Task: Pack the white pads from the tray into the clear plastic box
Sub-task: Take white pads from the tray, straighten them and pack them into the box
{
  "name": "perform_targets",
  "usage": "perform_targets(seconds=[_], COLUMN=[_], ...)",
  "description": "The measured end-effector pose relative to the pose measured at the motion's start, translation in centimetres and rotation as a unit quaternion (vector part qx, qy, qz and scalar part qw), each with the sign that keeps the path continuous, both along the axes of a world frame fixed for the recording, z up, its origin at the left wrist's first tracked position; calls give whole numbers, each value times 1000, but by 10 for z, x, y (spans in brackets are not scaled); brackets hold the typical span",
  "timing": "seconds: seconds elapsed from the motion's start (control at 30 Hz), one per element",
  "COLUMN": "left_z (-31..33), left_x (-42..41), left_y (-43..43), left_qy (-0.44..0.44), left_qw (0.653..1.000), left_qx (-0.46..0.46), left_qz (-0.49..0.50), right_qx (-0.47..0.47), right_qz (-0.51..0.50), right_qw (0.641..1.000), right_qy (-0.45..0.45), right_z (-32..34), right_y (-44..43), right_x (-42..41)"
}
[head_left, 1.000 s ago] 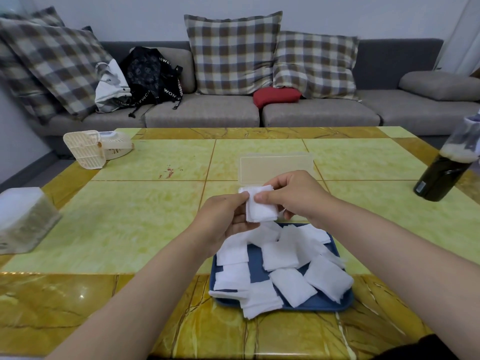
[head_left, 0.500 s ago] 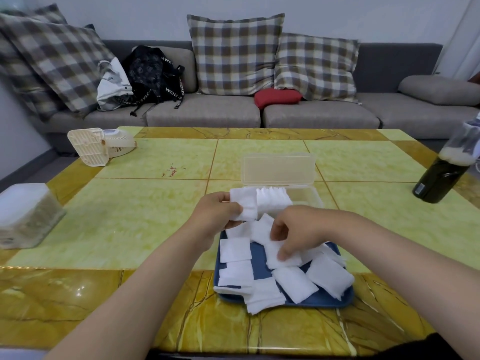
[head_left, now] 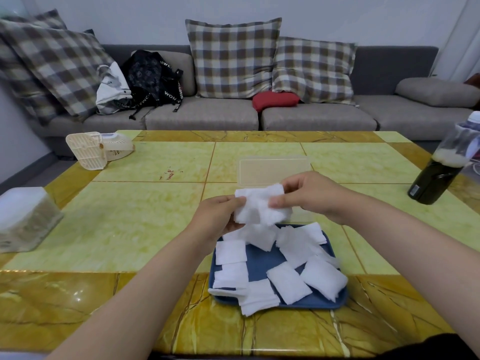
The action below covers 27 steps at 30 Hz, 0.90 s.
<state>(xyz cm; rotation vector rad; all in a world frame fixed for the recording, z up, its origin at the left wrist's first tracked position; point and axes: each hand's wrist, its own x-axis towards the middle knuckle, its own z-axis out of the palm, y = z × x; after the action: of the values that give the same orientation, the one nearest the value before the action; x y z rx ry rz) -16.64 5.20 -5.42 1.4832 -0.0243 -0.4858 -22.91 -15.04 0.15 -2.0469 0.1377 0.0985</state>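
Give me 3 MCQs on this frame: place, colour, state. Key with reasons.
1. Where is the clear plastic box relative to the tray? A) beyond it B) left of it C) on it
2. Tray colour? A) red B) blue C) white
3. What holds the raised bunch of white pads? A) nothing B) one hand C) both hands

1 A: box stands past the tray's far edge.
2 B: blue shows between the pads.
3 C: left hand and right hand each pinch it.

home living room, grey sofa, plaid cushions
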Motion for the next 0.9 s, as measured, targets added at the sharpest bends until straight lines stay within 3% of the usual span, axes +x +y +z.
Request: perform_targets(seconds=[0.2,0.5,0.7,0.8,0.9], left_z=[0,3,2,7,13], left_x=[-7,-7,-2,1,2], left_y=[-11,-9,-11,-15,-26], left_qy=[-3,20,-12,-19,-45], left_qw=[997,990,995,995,996], left_qx=[-47,-114,-66,-66,-45], left_qz=[-58,-86,-76,-71,-57], right_qx=[49,31,30,97,130], right_qz=[-33,-107,-116,-80,-84], right_qw=[998,994,992,987,987], right_qy=[3,2,51,95,51], right_z=[-3,-10,-10,-7,-5], right_y=[16,26,24,16,7], right_x=[2,13,17,17,19])
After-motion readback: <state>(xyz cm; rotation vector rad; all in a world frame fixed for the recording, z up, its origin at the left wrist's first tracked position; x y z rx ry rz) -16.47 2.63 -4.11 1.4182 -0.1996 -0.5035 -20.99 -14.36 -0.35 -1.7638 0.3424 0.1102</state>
